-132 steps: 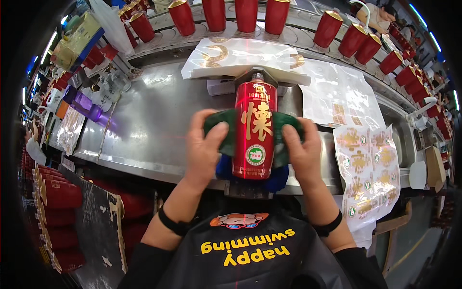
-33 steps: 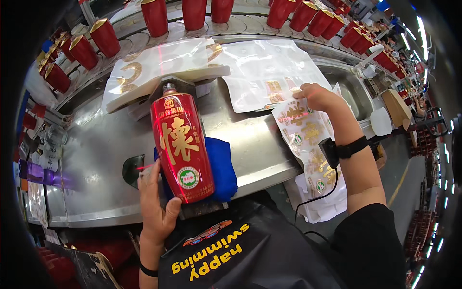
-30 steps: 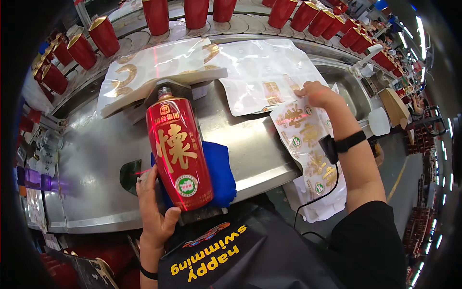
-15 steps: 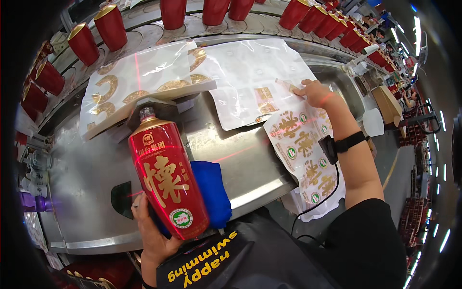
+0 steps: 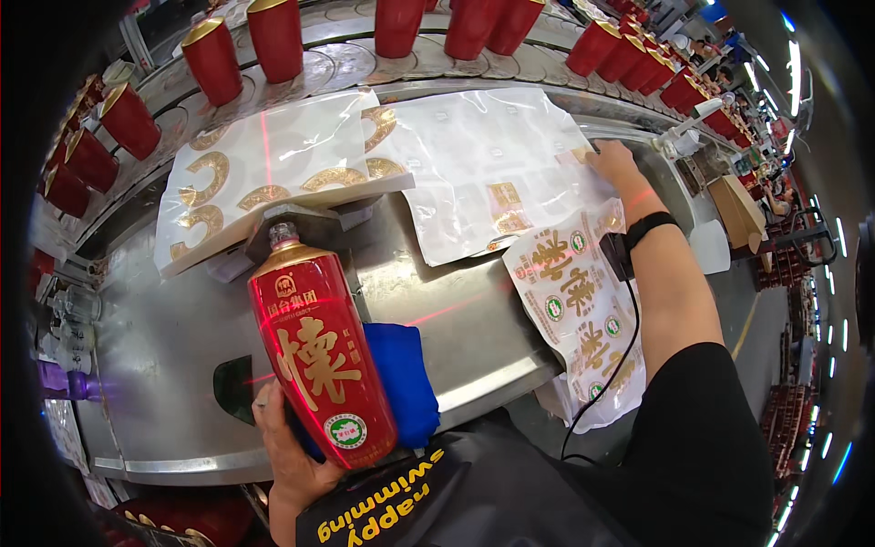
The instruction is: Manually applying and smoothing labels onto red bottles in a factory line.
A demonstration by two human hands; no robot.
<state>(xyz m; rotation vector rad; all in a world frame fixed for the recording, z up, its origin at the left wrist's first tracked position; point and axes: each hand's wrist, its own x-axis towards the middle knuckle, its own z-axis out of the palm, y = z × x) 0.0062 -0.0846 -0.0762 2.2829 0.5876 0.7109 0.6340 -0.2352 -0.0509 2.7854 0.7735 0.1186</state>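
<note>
Head view, and our left hand sits half spread against the base of the red bottle, slanted over the blue cloth; our right hand bends at the white sheet's edge, whether pinching we can't tell.

Right hand off green pad, now at far right edge of white sheet. Pad off bottle, on table left. Left hand shifted to bottle's near end.

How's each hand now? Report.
Left hand: open, against the red bottle.
Right hand: at the edge of the middle white sheet; grip cannot be told.
</note>
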